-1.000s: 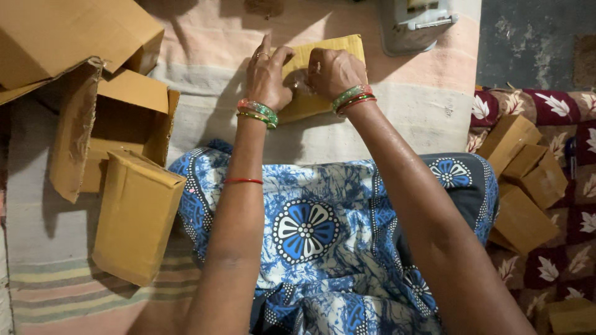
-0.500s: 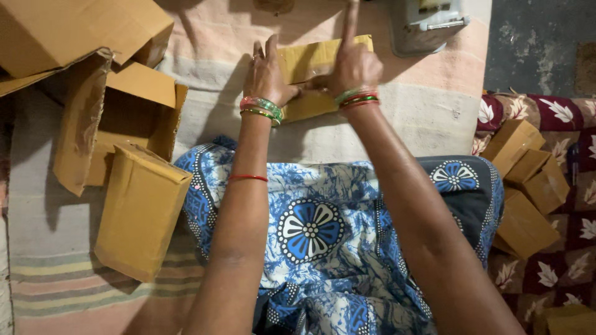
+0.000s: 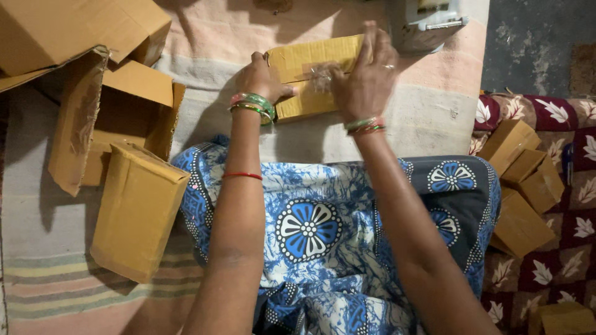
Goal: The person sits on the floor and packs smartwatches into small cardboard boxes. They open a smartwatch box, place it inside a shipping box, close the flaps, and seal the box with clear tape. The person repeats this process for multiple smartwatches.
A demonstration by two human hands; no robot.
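A small flat cardboard box (image 3: 310, 65) lies on the pale striped mat (image 3: 410, 124) in front of my knees. My left hand (image 3: 261, 77) grips its left end, fingers curled around the edge. My right hand (image 3: 366, 74) lies flat across the top of the box, fingers stretched toward its far right corner, pressing on a strip of clear tape (image 3: 320, 77) on the box top. Both wrists wear green and red bangles. My lap is covered by blue patterned cloth (image 3: 310, 229).
At the left stand a large open carton (image 3: 118, 118), another big carton (image 3: 68, 31) and a sealed box (image 3: 136, 211) leaning beside it. Several sealed small boxes (image 3: 518, 180) lie on a maroon leaf-print cloth at the right. A grey device (image 3: 428, 22) sits at the top.
My right hand has slid from the box's middle toward its right end and flattened on top. The left hand has shifted to the box's left edge.
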